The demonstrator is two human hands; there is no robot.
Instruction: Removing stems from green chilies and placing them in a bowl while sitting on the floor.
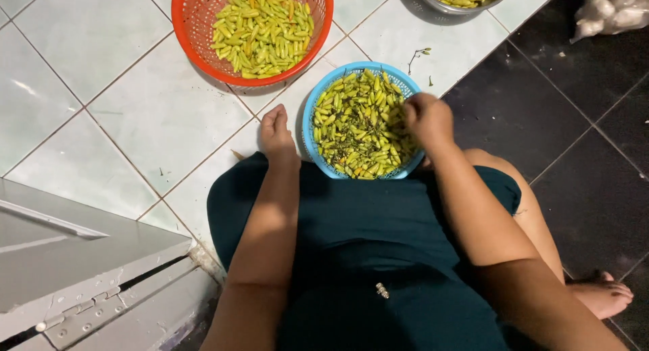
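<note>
Right hand (428, 119) curled over the right rim of the blue basket (318, 114), fingers pinched among small green chillies (355, 124), apparently holding one, though hidden. Left hand (277, 131) loosely closed on the pale tiled floor (135, 114) just beside the basket, holding nothing visible. Chillies heaped every way, no shared long axis; the pinched one's direction hidden. Orange basket (186, 27) of chillies further off, a metal bowl (433, 3) beyond. Risks, judged: basket tipping under the leaning wrist; stray stems scattering onto tiles.
</note>
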